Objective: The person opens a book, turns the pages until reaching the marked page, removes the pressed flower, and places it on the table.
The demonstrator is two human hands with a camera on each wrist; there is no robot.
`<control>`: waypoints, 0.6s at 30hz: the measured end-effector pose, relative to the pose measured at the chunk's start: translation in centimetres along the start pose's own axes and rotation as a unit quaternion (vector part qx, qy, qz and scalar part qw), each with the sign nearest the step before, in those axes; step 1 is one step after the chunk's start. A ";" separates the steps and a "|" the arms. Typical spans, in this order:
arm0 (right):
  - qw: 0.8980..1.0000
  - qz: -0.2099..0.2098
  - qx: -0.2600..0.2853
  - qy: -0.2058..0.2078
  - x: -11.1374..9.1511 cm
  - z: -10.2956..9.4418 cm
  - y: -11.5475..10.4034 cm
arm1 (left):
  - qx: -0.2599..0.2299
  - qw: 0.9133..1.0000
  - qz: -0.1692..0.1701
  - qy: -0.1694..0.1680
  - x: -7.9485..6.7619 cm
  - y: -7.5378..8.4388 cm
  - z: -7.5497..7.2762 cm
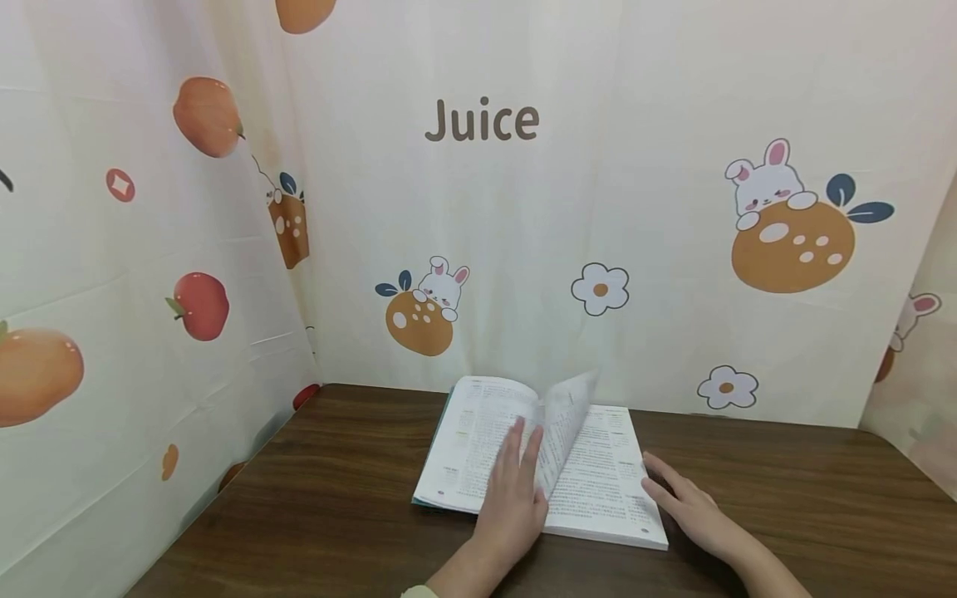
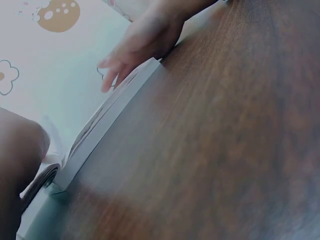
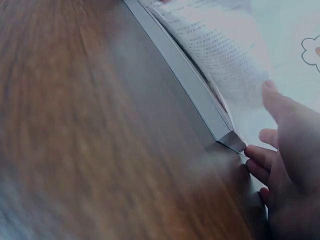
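An open book (image 1: 598,490) with printed text and a teal cover edge lies on the dark wooden table. One page (image 1: 568,419) stands partly raised near the middle, its top curling to the right. My left hand (image 1: 512,498) is over the inner part of the left page, fingers extended, beside the raised page. At the book's right edge is my right hand (image 1: 691,511), with its fingers loosely bent and apart. In the right wrist view, the fingers (image 3: 260,155) of that hand are by the book's corner, and the thumb is raised near the pages.
Brown wood-grain tabletop (image 1: 321,498) surrounds the book. Behind it hangs a pale curtain (image 1: 523,208) printed with rabbits, oranges, flowers and the word Juice. Another printed curtain (image 1: 247,316) runs along the table's left side.
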State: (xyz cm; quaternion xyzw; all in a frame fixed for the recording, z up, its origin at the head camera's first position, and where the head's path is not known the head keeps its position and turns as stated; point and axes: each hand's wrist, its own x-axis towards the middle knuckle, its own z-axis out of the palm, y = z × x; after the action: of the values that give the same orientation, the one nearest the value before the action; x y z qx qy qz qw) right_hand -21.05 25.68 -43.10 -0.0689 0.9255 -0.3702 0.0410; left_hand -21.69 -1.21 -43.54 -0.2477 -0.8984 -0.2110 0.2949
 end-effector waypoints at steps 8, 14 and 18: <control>0.999 -0.024 -0.025 0.014 0.0 0.2 0.5 | 0.137 0.984 0.104 -0.049 0.1 -0.2 -0.2; 0.999 -0.027 -0.025 0.015 0.0 0.2 0.8 | 0.153 0.972 0.145 -0.104 0.3 0.0 -0.7; 0.999 -0.027 -0.030 0.014 0.0 0.2 0.8 | 0.173 0.977 0.089 -0.089 0.4 0.0 -0.8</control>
State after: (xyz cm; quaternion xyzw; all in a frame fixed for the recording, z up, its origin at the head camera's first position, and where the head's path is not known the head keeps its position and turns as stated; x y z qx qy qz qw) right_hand -21.10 26.11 -43.85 -0.0895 0.9345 -0.3441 0.0155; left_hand -21.63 -1.51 -42.68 -0.2897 -0.9183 -0.0027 0.2698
